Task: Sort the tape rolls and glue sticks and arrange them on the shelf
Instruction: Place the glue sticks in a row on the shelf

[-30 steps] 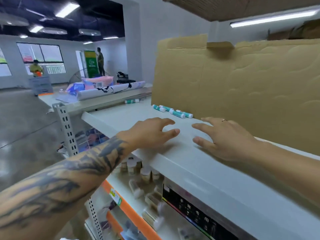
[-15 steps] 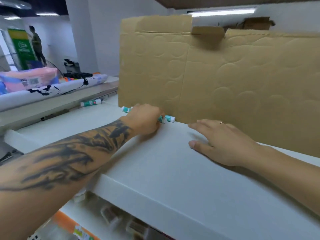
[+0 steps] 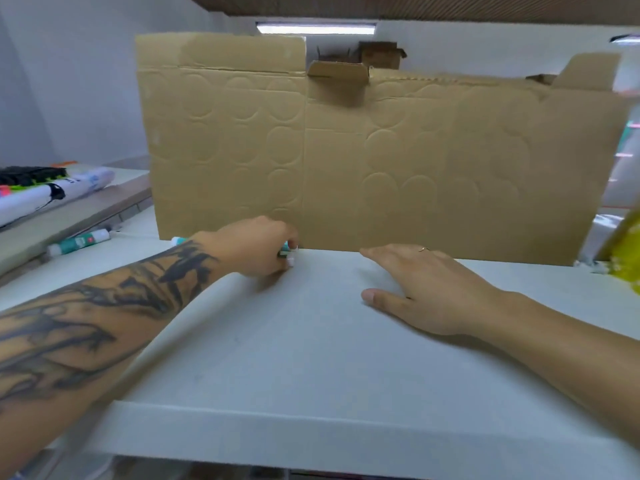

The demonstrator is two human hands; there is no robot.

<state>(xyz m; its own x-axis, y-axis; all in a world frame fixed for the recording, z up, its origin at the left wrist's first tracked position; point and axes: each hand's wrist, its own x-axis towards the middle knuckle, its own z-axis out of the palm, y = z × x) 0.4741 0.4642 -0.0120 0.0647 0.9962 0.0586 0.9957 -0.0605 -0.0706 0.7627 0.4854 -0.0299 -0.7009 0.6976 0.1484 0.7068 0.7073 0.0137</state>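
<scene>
My left hand (image 3: 254,245) lies over the teal and white glue sticks (image 3: 289,252) at the foot of the cardboard sheet, fingers curled round them; only their white ends and one tip on the left stick out. My right hand (image 3: 420,285) rests flat and open on the white shelf (image 3: 311,358), a little to the right of the sticks, holding nothing. One more glue stick (image 3: 78,241) lies apart at the far left of the shelf. No tape rolls are in sight.
A tall flattened cardboard sheet (image 3: 363,150) stands along the back of the shelf. A white roll (image 3: 52,195) and dark items lie on a lower surface at the left. A yellow packet (image 3: 627,258) shows at the right edge.
My left hand reached from the shelf front to the glue sticks by the cardboard and closed on them. My right hand stayed flat. The view swung right and closer.
</scene>
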